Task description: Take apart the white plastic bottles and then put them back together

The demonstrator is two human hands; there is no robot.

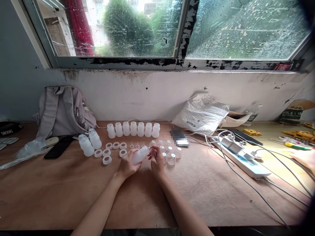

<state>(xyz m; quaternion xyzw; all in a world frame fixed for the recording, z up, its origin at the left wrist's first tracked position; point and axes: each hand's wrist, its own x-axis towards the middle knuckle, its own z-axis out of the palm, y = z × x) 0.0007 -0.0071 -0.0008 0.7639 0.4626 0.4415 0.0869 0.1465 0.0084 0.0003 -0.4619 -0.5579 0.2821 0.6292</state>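
My left hand is wrapped round a small white plastic bottle, held tilted with its neck toward the right. My right hand pinches at the bottle's neck; what its fingers hold there is too small to make out. Behind the hands lie white screw rings and clear caps on the wooden table. A row of several upright white bottles stands further back. Two assembled bottles stand at the left.
A grey backpack, a black phone and a clear bag lie at the left. A white plastic bag, a power strip with cables and yellow parts lie right. Another person's hand shows at the right edge.
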